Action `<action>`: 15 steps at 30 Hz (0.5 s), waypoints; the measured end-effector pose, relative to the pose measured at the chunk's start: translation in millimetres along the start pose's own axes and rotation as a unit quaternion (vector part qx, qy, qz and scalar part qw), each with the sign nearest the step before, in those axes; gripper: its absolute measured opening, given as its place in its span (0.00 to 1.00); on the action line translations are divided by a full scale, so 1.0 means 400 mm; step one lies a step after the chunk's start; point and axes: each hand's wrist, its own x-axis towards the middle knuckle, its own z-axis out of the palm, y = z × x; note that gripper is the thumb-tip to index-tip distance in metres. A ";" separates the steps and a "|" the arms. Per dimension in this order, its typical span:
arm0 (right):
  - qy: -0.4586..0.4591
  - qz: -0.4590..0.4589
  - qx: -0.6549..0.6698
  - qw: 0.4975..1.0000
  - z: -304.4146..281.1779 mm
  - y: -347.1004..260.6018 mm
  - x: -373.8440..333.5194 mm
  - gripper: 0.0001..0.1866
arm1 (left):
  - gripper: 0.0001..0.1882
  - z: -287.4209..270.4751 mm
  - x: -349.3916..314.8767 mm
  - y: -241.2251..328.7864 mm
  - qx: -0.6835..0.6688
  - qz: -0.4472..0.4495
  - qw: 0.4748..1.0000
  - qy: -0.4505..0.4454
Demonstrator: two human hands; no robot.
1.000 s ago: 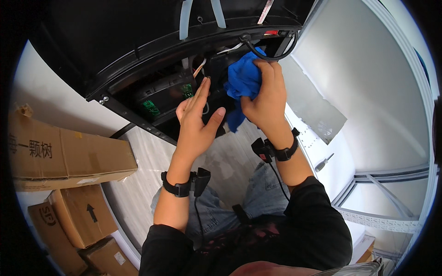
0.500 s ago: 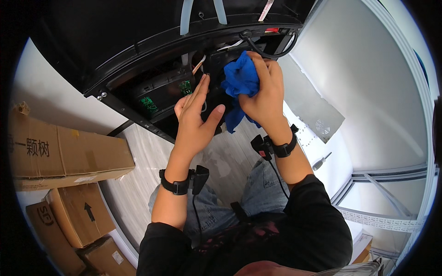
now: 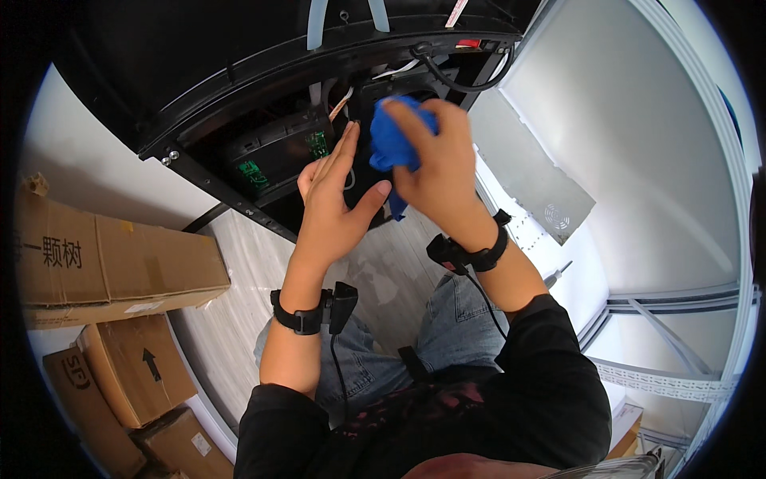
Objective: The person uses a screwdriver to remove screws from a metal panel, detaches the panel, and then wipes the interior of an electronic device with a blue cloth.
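My right hand [image 3: 443,164] is closed round a crumpled blue cloth [image 3: 391,140] and holds it at the open lower compartment of a large black appliance [image 3: 239,60]. A tail of the cloth hangs below my fingers. The hand is slightly blurred. My left hand [image 3: 335,188] is open, fingers straight and thumb apart, with its fingertips at a black part inside the compartment. Left of those fingers is a black housing with green circuit boards [image 3: 251,174]. Pale wires [image 3: 341,104] run just above my left fingertips, and a black cable [image 3: 459,84] loops at the right.
Cardboard boxes [image 3: 159,255] are stacked at the left on the wooden floor. To the right, a grey metal panel [image 3: 535,172] with a round vent lies on a white surface, near small screws and a screwdriver [image 3: 558,275]. A metal frame [image 3: 678,339] stands far right.
My right hand has moved left with the blue cloth, bringing it closer to my left hand. The left hand has barely shifted and stays open.
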 end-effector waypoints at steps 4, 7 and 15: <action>0.038 0.086 0.021 0.995 -0.027 0.031 0.019 0.38 | 0.42 0.000 -0.007 0.001 0.013 -0.010 1.000 -0.002; 0.034 0.052 0.002 0.998 -0.015 0.019 0.009 0.37 | 0.43 0.005 -0.002 0.002 0.012 -0.003 1.000 -0.004; -0.027 -0.020 -0.034 0.999 0.011 -0.021 -0.005 0.35 | 0.43 -0.002 -0.006 0.004 0.027 0.011 1.000 -0.003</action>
